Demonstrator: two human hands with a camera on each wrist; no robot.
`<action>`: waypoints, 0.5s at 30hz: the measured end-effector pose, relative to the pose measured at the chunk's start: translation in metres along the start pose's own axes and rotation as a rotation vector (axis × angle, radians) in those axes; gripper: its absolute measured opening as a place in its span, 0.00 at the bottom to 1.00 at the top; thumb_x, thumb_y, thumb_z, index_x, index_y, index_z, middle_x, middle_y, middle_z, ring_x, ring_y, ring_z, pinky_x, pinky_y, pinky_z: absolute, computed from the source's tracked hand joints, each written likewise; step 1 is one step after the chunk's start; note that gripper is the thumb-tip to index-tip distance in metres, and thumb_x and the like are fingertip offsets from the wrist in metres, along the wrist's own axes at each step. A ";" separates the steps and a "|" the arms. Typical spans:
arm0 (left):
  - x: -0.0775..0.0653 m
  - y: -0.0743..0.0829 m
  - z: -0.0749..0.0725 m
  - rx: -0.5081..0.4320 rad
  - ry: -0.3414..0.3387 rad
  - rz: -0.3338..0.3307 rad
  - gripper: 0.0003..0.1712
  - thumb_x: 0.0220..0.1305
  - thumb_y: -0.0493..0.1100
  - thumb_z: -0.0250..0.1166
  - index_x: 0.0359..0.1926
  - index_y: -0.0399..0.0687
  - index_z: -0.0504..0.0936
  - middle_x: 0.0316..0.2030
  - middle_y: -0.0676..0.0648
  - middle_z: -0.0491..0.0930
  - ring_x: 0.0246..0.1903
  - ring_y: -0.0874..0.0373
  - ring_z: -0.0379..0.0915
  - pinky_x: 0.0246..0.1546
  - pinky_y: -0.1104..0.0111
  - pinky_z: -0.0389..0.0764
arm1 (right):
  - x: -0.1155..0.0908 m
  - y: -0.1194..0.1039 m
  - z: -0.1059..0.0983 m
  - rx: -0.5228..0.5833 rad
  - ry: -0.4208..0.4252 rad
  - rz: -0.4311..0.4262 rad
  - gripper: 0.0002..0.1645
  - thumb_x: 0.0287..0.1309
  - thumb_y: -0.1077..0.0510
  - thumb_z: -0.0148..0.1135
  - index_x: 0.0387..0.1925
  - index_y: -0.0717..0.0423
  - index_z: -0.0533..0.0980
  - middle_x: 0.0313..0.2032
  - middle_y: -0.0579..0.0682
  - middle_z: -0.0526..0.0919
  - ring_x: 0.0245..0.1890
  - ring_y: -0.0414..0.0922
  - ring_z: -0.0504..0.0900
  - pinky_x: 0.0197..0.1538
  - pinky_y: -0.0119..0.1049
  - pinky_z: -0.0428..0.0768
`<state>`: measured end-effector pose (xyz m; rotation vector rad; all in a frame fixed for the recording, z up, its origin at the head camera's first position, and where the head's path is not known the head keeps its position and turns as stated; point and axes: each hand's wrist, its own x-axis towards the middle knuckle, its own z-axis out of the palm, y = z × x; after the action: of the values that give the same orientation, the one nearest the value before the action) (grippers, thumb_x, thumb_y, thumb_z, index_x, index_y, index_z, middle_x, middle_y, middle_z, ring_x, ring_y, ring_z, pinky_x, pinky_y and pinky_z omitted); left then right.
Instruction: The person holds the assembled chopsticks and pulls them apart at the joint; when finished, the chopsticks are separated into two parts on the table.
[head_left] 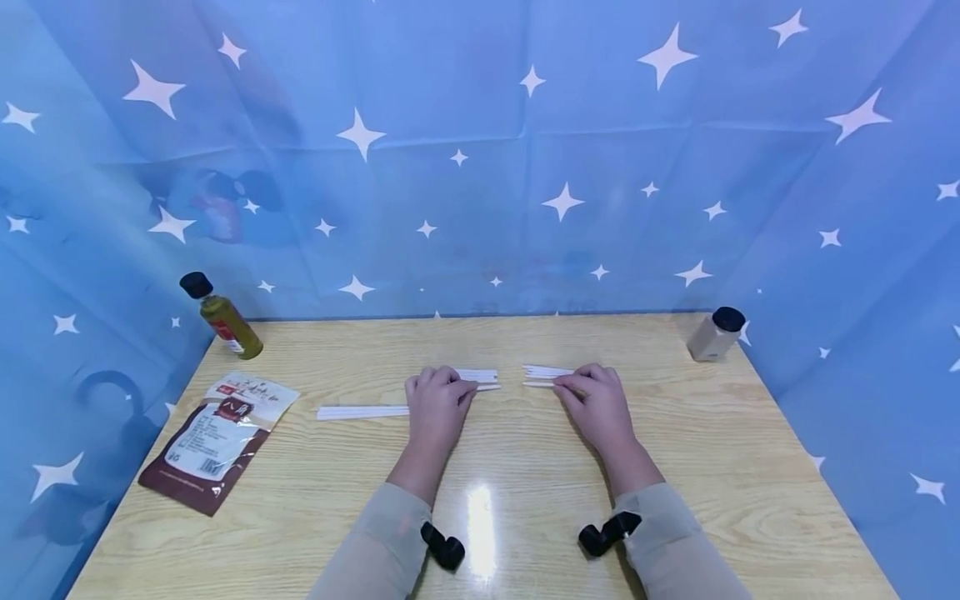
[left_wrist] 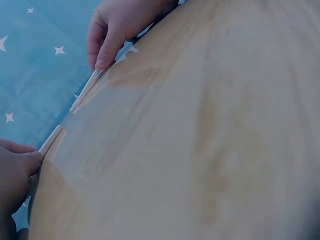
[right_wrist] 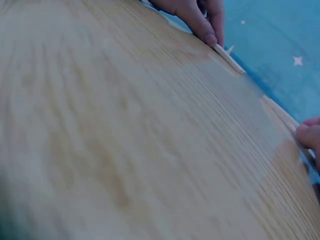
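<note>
My left hand (head_left: pixel 437 408) pinches a thin white stick (head_left: pixel 489 387) between thumb and fingers, close to the tabletop; its tip points right. Across a small gap, my right hand (head_left: pixel 597 400) pinches another thin white stick (head_left: pixel 537 384), its tip pointing left. Just behind these lie more white sticks, one group (head_left: pixel 477 376) by the left hand and one (head_left: pixel 546 372) by the right, each partly hidden by fingers. Further white sticks (head_left: pixel 362 412) reach out left of my left hand. In the left wrist view, the right thumb (left_wrist: pixel 101 64) presses on its stick (left_wrist: pixel 86 90).
A maroon and white pouch (head_left: pixel 217 442) lies flat at the table's left. Behind it stands an oil bottle (head_left: pixel 231 327) with a black cap. A small jar (head_left: pixel 715 335) with a black lid is at the back right corner. A blue star-patterned curtain (head_left: pixel 465 200) hangs behind the wooden table (head_left: pixel 720 467).
</note>
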<state>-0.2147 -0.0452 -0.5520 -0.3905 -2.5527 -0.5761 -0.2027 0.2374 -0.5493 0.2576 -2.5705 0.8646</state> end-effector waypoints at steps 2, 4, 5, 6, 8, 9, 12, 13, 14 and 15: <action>0.002 -0.001 0.000 0.010 0.008 0.003 0.04 0.63 0.47 0.80 0.39 0.64 0.96 0.39 0.55 0.84 0.43 0.53 0.76 0.52 0.48 0.73 | 0.002 0.000 0.001 0.005 -0.001 0.000 0.06 0.62 0.59 0.79 0.41 0.51 0.92 0.41 0.53 0.84 0.44 0.55 0.76 0.47 0.52 0.77; 0.004 -0.002 -0.001 0.014 0.014 0.004 0.04 0.63 0.48 0.81 0.39 0.64 0.96 0.39 0.55 0.84 0.44 0.53 0.76 0.52 0.48 0.73 | 0.003 0.000 0.001 0.011 0.000 0.000 0.06 0.62 0.60 0.79 0.41 0.51 0.92 0.41 0.53 0.84 0.44 0.56 0.77 0.47 0.52 0.76; 0.005 -0.002 0.000 0.012 0.019 0.005 0.04 0.63 0.48 0.81 0.38 0.64 0.96 0.39 0.54 0.84 0.44 0.53 0.76 0.51 0.48 0.73 | 0.003 0.000 0.001 0.014 -0.001 0.004 0.06 0.62 0.61 0.79 0.41 0.51 0.92 0.41 0.53 0.84 0.43 0.56 0.76 0.47 0.52 0.76; 0.005 -0.003 -0.001 0.011 0.020 0.005 0.04 0.63 0.48 0.81 0.38 0.64 0.96 0.40 0.54 0.84 0.44 0.52 0.77 0.51 0.48 0.73 | 0.004 0.000 0.001 0.014 -0.002 0.009 0.07 0.62 0.61 0.79 0.41 0.50 0.92 0.41 0.53 0.84 0.44 0.56 0.76 0.47 0.52 0.76; 0.006 -0.003 0.000 0.008 0.021 0.002 0.03 0.63 0.48 0.81 0.38 0.64 0.96 0.40 0.54 0.84 0.44 0.52 0.77 0.51 0.48 0.73 | 0.004 0.000 0.001 0.013 -0.004 0.017 0.07 0.61 0.61 0.79 0.41 0.51 0.93 0.41 0.54 0.84 0.44 0.56 0.77 0.47 0.52 0.76; 0.006 -0.003 0.000 0.005 0.019 -0.002 0.03 0.64 0.48 0.80 0.39 0.63 0.96 0.40 0.54 0.85 0.44 0.52 0.77 0.51 0.48 0.73 | 0.005 0.001 0.001 0.013 -0.006 0.022 0.07 0.62 0.61 0.79 0.42 0.51 0.93 0.41 0.54 0.84 0.44 0.56 0.77 0.48 0.52 0.76; 0.007 -0.002 0.001 -0.005 0.008 -0.027 0.05 0.65 0.48 0.79 0.41 0.62 0.96 0.42 0.53 0.85 0.45 0.51 0.77 0.51 0.48 0.73 | 0.005 0.001 0.000 0.010 -0.009 0.034 0.07 0.62 0.61 0.79 0.42 0.51 0.93 0.42 0.54 0.83 0.44 0.56 0.77 0.49 0.52 0.77; 0.008 -0.002 0.000 -0.008 0.002 -0.038 0.06 0.65 0.49 0.79 0.43 0.62 0.95 0.44 0.52 0.85 0.46 0.50 0.78 0.52 0.47 0.72 | 0.005 0.002 0.000 0.011 -0.009 0.035 0.07 0.62 0.61 0.79 0.42 0.51 0.93 0.42 0.54 0.83 0.44 0.57 0.77 0.49 0.53 0.77; 0.008 -0.002 0.000 -0.009 -0.007 -0.050 0.08 0.66 0.49 0.79 0.45 0.61 0.95 0.45 0.52 0.85 0.48 0.49 0.78 0.52 0.47 0.72 | 0.005 0.002 0.000 0.012 -0.009 0.034 0.07 0.62 0.61 0.79 0.42 0.52 0.93 0.42 0.55 0.83 0.45 0.57 0.77 0.49 0.53 0.77; 0.008 -0.002 0.000 -0.010 -0.017 -0.061 0.10 0.66 0.49 0.78 0.48 0.60 0.94 0.46 0.51 0.85 0.49 0.48 0.77 0.53 0.47 0.72 | 0.004 0.002 0.000 0.013 -0.011 0.038 0.07 0.62 0.61 0.79 0.42 0.52 0.93 0.42 0.55 0.83 0.45 0.57 0.77 0.49 0.53 0.76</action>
<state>-0.2222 -0.0453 -0.5486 -0.3234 -2.5868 -0.6099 -0.2074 0.2392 -0.5485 0.2181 -2.5887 0.8964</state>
